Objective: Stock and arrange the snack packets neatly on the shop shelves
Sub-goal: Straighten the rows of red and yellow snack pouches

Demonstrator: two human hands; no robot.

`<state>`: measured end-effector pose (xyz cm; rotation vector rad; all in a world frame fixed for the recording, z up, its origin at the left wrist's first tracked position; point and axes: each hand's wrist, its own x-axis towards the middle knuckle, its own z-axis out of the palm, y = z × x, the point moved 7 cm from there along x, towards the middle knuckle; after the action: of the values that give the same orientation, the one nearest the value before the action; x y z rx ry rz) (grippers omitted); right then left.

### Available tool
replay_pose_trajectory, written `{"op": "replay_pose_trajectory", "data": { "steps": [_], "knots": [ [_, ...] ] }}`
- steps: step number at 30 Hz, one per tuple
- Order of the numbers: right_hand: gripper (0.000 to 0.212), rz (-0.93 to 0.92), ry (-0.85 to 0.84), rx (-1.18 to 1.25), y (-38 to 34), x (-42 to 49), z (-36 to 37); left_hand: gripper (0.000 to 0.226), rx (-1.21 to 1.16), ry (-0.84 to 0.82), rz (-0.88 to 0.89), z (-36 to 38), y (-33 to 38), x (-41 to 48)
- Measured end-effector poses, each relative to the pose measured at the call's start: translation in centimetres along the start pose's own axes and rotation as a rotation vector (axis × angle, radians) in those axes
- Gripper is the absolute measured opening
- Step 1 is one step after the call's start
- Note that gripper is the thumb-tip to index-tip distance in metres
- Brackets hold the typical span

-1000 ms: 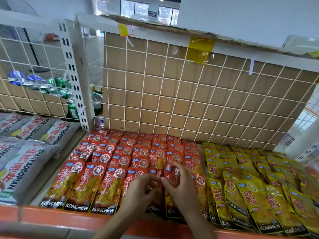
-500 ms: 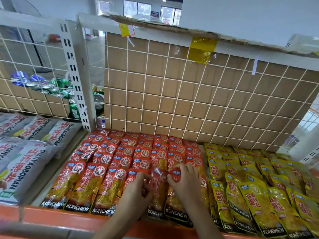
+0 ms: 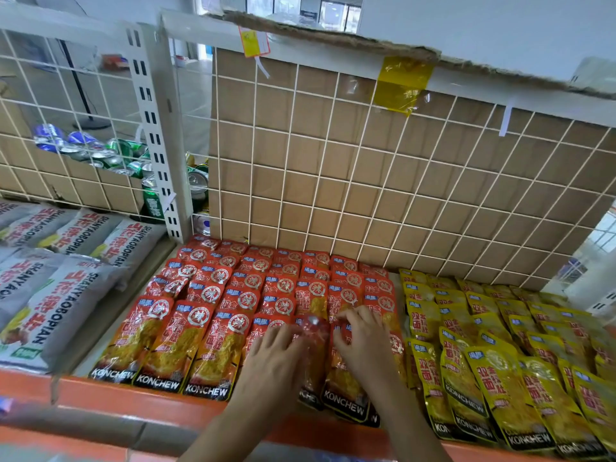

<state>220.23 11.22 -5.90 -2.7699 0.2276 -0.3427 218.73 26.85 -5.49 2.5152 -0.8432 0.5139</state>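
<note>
Left hand (image 3: 271, 360) lies with fingers straight on a blurred packet (image 3: 315, 331) just behind the orange shelf edge (image 3: 133, 398). Right hand (image 3: 363, 348), fingers curled, pinches the top of a red packet (image 3: 336, 378) beside it, at that edge. Rows of red packets (image 3: 246, 285) run back from the edge; yellow packets (image 3: 493, 378) lie along it rightward.

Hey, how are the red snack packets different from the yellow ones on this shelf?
The red packets fill the middle of the shelf; the yellow packets sit to their right. The left hand and right hand are on red packets; neither touches yellow packets. Both kinds lie overlapping in rows, printed KONCHEW.
</note>
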Motion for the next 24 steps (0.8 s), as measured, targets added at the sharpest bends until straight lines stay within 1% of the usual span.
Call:
{"op": "replay_pose_trajectory", "data": {
  "steps": [3,6,9,14,16,19,24],
  "knots": [
    [0.027,-0.018,0.016,-0.003,0.0,0.0,-0.2,0.041,0.135,-0.054,0.079,1.6,1.1,-0.4],
    [0.026,-0.033,0.027,-0.013,0.0,-0.1,-0.4,0.047,0.209,-0.15,0.076,2.7,0.9,-1.1],
    [0.029,-0.054,0.002,-0.023,-0.1,0.0,-0.5,0.055,0.201,-0.237,0.01,3.0,0.2,-1.8],
    [0.043,-0.104,-0.126,-0.053,-0.7,0.4,-0.1,0.064,0.163,-0.334,0.001,3.1,0.1,-2.5],
    [0.044,-0.117,-0.171,-0.06,-1.0,0.5,0.0,0.066,0.14,-0.353,0.011,3.0,0.4,-2.4],
    [0.04,-0.125,-0.186,-0.02,-1.3,0.8,0.0,0.069,0.115,-0.362,0.011,2.8,0.7,-2.2],
    [0.03,-0.171,-0.2,0.035,-2.1,1.0,-0.1,0.066,0.132,-0.263,0.006,2.3,0.5,-2.7]
  ]
}}
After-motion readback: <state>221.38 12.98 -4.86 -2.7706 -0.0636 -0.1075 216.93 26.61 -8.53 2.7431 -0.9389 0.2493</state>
